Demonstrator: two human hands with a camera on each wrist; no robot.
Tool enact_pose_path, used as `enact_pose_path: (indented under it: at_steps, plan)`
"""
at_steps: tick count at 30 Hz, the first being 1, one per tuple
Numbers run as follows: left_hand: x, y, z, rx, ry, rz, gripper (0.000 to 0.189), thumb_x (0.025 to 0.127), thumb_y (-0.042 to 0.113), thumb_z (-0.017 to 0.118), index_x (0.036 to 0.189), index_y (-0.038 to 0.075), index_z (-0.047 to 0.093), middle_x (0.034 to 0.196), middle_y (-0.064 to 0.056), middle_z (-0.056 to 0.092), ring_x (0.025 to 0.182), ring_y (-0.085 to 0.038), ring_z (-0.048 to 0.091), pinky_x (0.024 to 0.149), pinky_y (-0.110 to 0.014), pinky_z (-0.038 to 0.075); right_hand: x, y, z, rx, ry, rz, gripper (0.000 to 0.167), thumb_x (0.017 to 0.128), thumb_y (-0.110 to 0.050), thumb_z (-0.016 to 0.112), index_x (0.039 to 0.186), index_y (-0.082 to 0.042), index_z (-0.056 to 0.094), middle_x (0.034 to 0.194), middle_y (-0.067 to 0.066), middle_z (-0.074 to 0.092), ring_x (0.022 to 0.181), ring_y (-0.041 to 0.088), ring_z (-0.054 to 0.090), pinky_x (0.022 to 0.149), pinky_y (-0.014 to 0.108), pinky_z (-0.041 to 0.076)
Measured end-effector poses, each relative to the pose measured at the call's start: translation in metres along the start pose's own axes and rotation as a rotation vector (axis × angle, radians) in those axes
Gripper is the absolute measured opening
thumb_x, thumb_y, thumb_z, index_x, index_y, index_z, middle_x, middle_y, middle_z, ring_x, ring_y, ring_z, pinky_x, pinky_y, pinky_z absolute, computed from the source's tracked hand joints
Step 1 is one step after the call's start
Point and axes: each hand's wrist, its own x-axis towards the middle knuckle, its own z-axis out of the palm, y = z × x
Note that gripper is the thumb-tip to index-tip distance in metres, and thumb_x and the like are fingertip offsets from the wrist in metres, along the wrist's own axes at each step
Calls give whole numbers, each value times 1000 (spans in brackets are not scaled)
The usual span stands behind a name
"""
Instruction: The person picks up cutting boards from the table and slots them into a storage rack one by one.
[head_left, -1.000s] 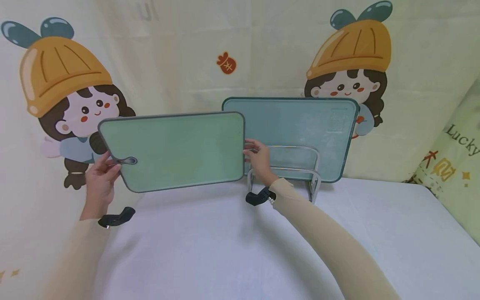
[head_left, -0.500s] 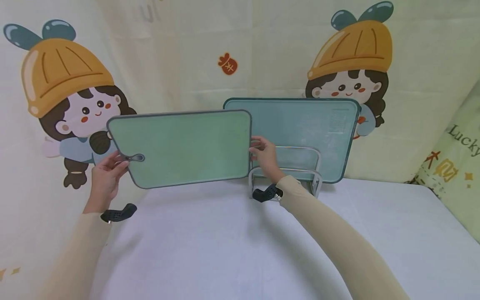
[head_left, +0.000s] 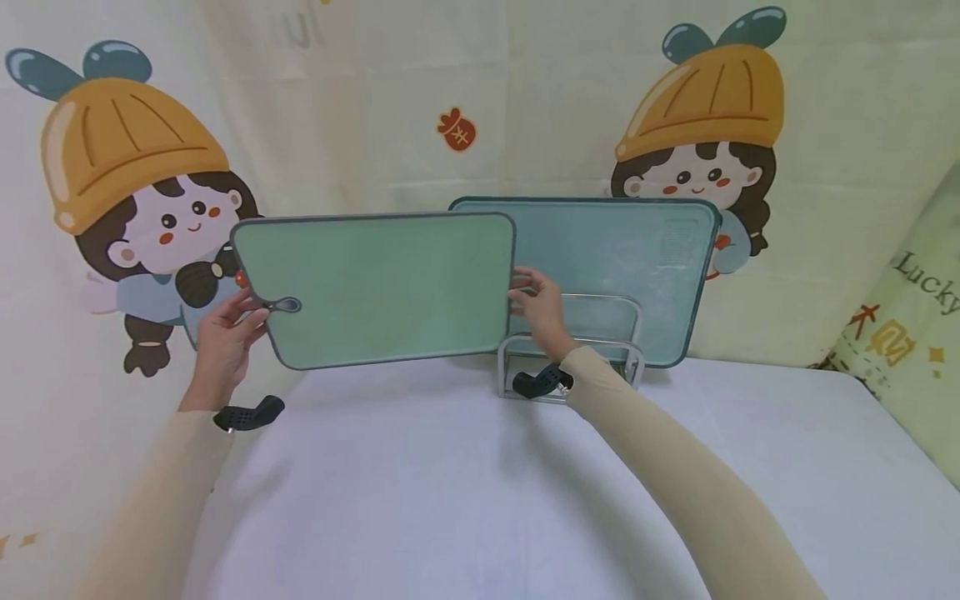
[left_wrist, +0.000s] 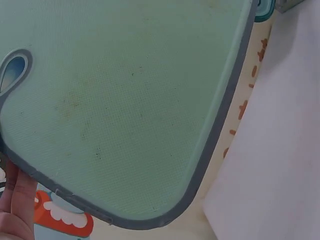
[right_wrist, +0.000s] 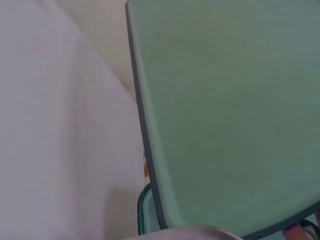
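Both hands hold up a green cutting board (head_left: 390, 292) with a grey rim, tilted slightly, above the table. My left hand (head_left: 225, 342) pinches its left edge beside the teardrop hanging hole (head_left: 286, 306). At the opposite edge my right hand (head_left: 543, 312) grips the side with thumb and fingers. Behind the right hand, a larger blue-green board (head_left: 600, 250) stands upright in a metal wire rack (head_left: 633, 354). The green board overlaps the left part of that larger board. In the left wrist view, small dark specks and faint stains mark the green board's surface (left_wrist: 125, 110).
The table (head_left: 450, 500) has a white cover. A cream cloth (head_left: 375, 108) printed with cartoon figures hangs behind it. At the right hangs a printed fabric (head_left: 911, 333) with lettering. Black camera mounts (head_left: 249, 414) sit on both wrists.
The green board has moved right and slightly up with both hands still on it, covering more of the larger board. The rack and the larger board stay in place.
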Motion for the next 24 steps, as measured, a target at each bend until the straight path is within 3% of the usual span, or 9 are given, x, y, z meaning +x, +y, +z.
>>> enact_pose_path:
  at_steps: [12,19,24]
  plan:
    - [2,-12,19,85,-83,-58,33,87,3,63,117,17,61,95,4,59,85,-4,61,72,-13,55,-1,6,-28,-19,41,-30,39,89,2,58,127,-5,57,103,6,59,80,4,59,65,24,55]
    - [5,-20,36,208,-94,-87,35,87,10,65,120,19,59,94,6,58,88,-6,57,71,-12,54,-3,5,-49,-63,70,-29,41,90,0,59,130,-5,55,105,6,58,82,3,59,71,28,57]
    - [7,-25,48,217,-112,-81,32,87,8,64,116,21,61,91,8,60,84,-4,60,70,-13,54,-4,7,-61,-87,105,-36,41,90,-1,59,130,-5,55,102,2,58,81,3,59,74,32,57]
